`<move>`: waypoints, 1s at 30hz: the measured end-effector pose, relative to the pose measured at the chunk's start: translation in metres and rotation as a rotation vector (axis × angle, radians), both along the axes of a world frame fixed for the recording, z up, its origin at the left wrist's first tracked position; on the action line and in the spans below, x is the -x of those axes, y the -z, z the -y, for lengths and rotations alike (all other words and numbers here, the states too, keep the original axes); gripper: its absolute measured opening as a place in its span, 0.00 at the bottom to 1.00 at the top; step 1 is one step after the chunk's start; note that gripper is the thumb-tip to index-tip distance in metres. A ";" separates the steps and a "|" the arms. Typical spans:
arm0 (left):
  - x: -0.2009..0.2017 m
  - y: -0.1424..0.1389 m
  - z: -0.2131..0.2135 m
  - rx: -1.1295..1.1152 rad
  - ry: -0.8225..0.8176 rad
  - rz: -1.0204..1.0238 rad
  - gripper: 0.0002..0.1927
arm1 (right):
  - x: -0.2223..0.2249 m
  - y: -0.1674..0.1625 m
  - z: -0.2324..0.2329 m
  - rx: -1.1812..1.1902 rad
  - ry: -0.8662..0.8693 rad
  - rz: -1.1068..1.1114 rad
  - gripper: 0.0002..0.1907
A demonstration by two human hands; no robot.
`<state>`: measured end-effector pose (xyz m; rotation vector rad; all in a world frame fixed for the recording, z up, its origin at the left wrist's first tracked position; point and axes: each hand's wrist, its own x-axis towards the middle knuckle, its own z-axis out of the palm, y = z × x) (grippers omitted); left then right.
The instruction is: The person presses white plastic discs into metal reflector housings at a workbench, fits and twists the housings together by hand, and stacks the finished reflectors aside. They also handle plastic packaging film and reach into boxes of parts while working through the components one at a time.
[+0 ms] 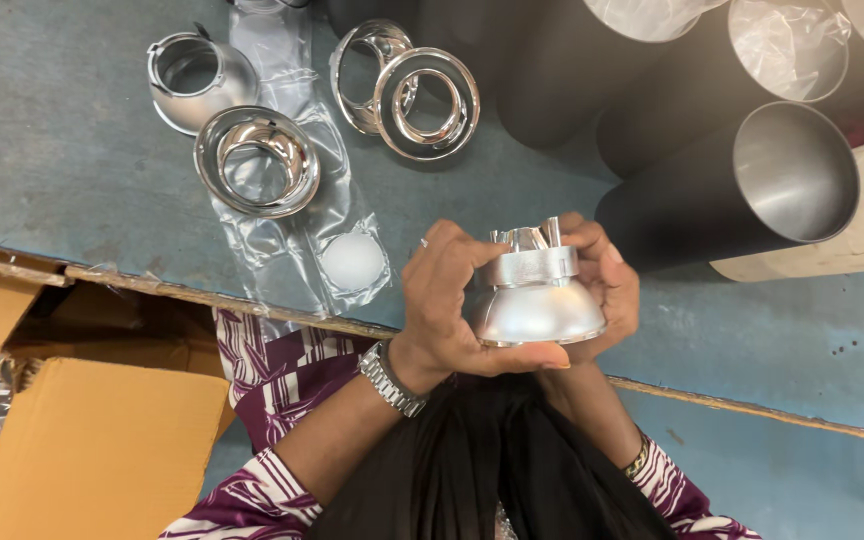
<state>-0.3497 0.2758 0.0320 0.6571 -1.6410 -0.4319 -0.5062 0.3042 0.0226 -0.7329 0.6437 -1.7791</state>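
Note:
Both my hands hold a shiny silver metal reflector cone (537,305) with a finned collar on top, just above the near edge of the blue-grey table (72,160). My left hand (447,300), with a metal watch on the wrist, wraps its left side and underside. My right hand (607,285) cups its right side, fingers on the collar.
Several chrome rings and reflectors (257,160) lie on the table at the back left, on clear plastic bags (302,230). Black cylinder housings (742,185) lie at the back right. An open cardboard box (92,440) with more chrome parts sits at the lower left.

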 end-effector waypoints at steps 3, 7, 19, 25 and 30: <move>-0.006 -0.009 -0.001 -0.040 -0.008 -0.017 0.45 | -0.004 -0.005 0.003 0.041 -0.005 -0.108 0.23; -0.050 -0.019 0.000 -0.053 -0.040 0.004 0.44 | -0.025 -0.012 0.005 0.047 -0.088 -0.345 0.25; -0.367 0.019 -0.103 -0.423 -1.605 1.003 0.32 | 0.002 0.001 0.027 -0.007 -0.096 -0.520 0.07; -0.305 0.037 -0.063 -0.177 -1.115 0.601 0.22 | -0.013 0.008 0.023 -0.008 -0.124 -0.683 0.06; -0.189 0.004 0.015 -0.082 -0.540 0.560 0.26 | -0.014 0.010 0.014 -0.007 -0.118 -0.783 0.06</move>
